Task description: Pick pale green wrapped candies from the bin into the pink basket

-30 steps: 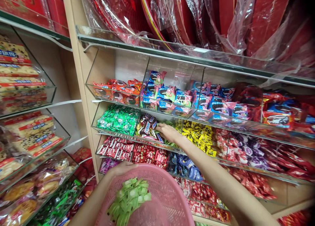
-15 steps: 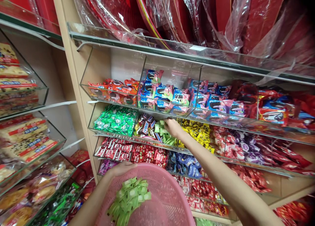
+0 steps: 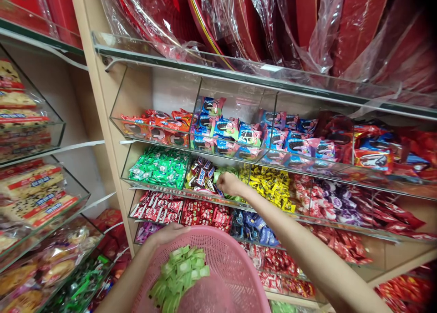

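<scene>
My left hand [image 3: 170, 233] grips the rim of a pink plastic basket [image 3: 244, 258] at the bottom centre. A heap of light-green wrapped candies [image 3: 186, 270] lies inside it, left of the domed middle. My right hand [image 3: 229, 184] reaches into a clear shelf bin, its fingers curled closed. A bit of light-green wrapper shows at the fingertips, so the hand holds green candy; how many pieces is hidden. More green candies [image 3: 235, 171] lie behind and below the hand. Snickers bars [image 3: 204, 173] sit just left of it, and yellow-wrapped candies [image 3: 269, 183] to its right.
Glass dividers and a glass shelf edge [image 3: 221, 151] run close above my right hand. Green-foil candies [image 3: 160, 167] fill the bin at left; red packets [image 3: 205, 213] lie below. Blue biscuit packs [image 3: 227, 127] sit above. A wooden upright [image 3: 102, 122] stands at left.
My right hand has moved slightly left and down within the bin, closed with green wrapper showing at its fingers. My left hand and the basket have stayed in place.
</scene>
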The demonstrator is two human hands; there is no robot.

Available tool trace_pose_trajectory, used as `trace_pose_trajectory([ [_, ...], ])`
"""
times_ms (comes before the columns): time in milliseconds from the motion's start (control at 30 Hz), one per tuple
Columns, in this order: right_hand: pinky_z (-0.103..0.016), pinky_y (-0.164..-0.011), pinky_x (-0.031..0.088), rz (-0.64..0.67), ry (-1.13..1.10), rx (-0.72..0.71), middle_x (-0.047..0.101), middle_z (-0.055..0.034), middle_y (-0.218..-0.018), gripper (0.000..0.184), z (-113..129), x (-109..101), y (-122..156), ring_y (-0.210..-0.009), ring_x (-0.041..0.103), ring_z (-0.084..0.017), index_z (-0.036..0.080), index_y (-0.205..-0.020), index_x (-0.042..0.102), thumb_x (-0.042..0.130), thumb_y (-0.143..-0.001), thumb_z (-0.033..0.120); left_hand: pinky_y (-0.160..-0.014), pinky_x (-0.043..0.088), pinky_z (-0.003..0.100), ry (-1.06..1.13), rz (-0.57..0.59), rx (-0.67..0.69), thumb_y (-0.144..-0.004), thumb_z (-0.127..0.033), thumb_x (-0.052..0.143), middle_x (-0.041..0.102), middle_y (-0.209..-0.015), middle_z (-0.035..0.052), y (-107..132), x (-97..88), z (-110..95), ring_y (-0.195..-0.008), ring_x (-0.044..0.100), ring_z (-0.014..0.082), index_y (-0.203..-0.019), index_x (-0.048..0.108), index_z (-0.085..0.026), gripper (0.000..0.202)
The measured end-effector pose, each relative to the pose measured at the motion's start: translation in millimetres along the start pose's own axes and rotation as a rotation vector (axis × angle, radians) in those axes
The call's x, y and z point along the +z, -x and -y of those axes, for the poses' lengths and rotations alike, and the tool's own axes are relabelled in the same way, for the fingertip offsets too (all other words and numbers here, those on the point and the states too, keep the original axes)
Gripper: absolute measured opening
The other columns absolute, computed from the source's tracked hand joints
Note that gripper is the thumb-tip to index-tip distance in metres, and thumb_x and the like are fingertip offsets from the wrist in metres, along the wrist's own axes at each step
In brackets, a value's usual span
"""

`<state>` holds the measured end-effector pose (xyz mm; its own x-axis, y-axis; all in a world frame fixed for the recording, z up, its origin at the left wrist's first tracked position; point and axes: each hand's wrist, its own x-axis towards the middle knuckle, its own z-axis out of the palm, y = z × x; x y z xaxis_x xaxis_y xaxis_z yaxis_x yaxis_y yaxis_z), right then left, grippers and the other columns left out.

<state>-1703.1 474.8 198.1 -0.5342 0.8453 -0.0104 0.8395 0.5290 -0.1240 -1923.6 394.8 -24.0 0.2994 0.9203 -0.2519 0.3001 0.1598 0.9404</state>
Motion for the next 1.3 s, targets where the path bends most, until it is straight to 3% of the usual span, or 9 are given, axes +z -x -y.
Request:
trace_pose_trajectory([
  [133, -0.022, -0.065, 0.041, -0.027, 0.025, 0.066, 0.069, -0.0134, -0.087, 0.019, -1, 5, 0, -0.084, 0.063, -0.019, 0.012, -0.082, 0.068, 0.050, -0.080, 0.017, -0.059, 0.033, 0.023, -0.007, 0.003, 0.013, -0.071, -0.065, 0.053, 0.056, -0.071, 0.0062, 0, 0.9, -2, -0.063, 0.045, 0.0127, -0.083, 0.065, -0.006, 0.061],
  [233, -0.025, -0.068, 0.043, -0.008, 0.045, 0.093, 0.068, -0.0159, -0.092, 0.025, 1, 5, -2, -0.088, 0.063, -0.022, 0.011, -0.087, 0.067, 0.054, -0.080, 0.031, -0.059, 0.033, 0.024, 0.003, 0.009, 0.005, -0.070, -0.065, 0.054, 0.056, -0.070, 0.0060, 0, 1.5, -5, -0.062, 0.045, 0.0125, -0.082, 0.065, -0.005, 0.061],
  [333, -0.026, -0.068, 0.046, 0.073, 0.071, 0.135, 0.067, -0.0169, -0.092, 0.032, 7, 1, -7, -0.088, 0.063, -0.024, 0.010, -0.092, 0.066, 0.061, -0.075, 0.037, -0.060, 0.034, 0.024, -0.005, 0.007, -0.001, -0.070, -0.065, 0.055, 0.057, -0.071, 0.0062, 1, 1.6, -7, -0.063, 0.046, 0.0131, -0.083, 0.065, -0.005, 0.062],
  [533, -0.026, -0.048, 0.047, 0.322, -0.029, 0.247, 0.065, -0.0126, -0.072, 0.040, 14, -13, -13, -0.057, 0.061, -0.019, 0.001, -0.093, 0.063, 0.067, -0.069, 0.033, -0.060, 0.035, 0.024, -0.010, -0.007, -0.011, -0.070, -0.066, 0.053, 0.058, -0.072, 0.0067, 3, 0.0, -2, -0.064, 0.048, 0.0142, -0.084, 0.065, -0.005, 0.064],
  [767, -0.025, -0.049, 0.048, 0.418, 0.048, 0.273, 0.065, -0.0149, -0.079, 0.058, 20, -16, -13, -0.065, 0.062, -0.020, 0.000, -0.100, 0.060, 0.071, -0.064, 0.044, -0.062, 0.039, 0.026, 0.025, -0.021, -0.023, -0.068, -0.066, 0.055, 0.062, -0.074, 0.0069, 8, -1.2, -7, -0.070, 0.053, 0.0183, -0.084, 0.067, -0.008, 0.062],
  [900, -0.024, -0.051, 0.047, 0.436, 0.072, 0.252, 0.064, -0.0123, -0.080, 0.056, 21, -16, -15, -0.070, 0.060, -0.020, 0.003, -0.093, 0.062, 0.071, -0.061, 0.048, -0.062, 0.039, 0.026, 0.029, -0.023, -0.032, -0.066, -0.067, 0.056, 0.063, -0.075, 0.0077, 10, -2.4, -10, -0.070, 0.055, 0.0188, -0.086, 0.068, -0.007, 0.063],
  [1033, -0.023, -0.045, 0.041, 0.415, 0.046, 0.222, 0.056, -0.0046, -0.064, 0.049, 13, -17, -16, -0.059, 0.055, -0.015, 0.006, -0.079, 0.062, 0.071, -0.059, 0.050, -0.061, 0.040, 0.026, 0.059, -0.006, -0.026, -0.066, -0.067, 0.056, 0.063, -0.074, 0.0079, 9, -4.4, -5, -0.066, 0.054, 0.0173, -0.085, 0.067, -0.007, 0.064],
  [1200, -0.021, -0.036, 0.029, 0.380, -0.193, 0.249, 0.038, 0.0052, -0.045, 0.032, -3, -22, -14, -0.039, 0.035, -0.007, 0.014, -0.063, 0.054, 0.068, -0.064, 0.042, -0.063, 0.039, 0.027, 0.020, -0.024, -0.026, -0.064, -0.069, 0.056, 0.062, -0.073, 0.0078, 9, -4.4, -10, -0.066, 0.054, 0.0176, -0.082, 0.067, -0.007, 0.065],
  [1300, -0.019, -0.036, 0.027, 0.357, -0.378, 0.282, 0.037, 0.0063, -0.044, 0.030, -12, -25, -13, -0.038, 0.032, -0.005, 0.015, -0.059, 0.052, 0.066, -0.067, 0.040, -0.062, 0.038, 0.026, -0.004, -0.014, -0.023, -0.063, -0.070, 0.056, 0.061, -0.071, 0.0066, 9, -3.9, -15, -0.066, 0.053, 0.0176, -0.081, 0.067, -0.008, 0.066],
])
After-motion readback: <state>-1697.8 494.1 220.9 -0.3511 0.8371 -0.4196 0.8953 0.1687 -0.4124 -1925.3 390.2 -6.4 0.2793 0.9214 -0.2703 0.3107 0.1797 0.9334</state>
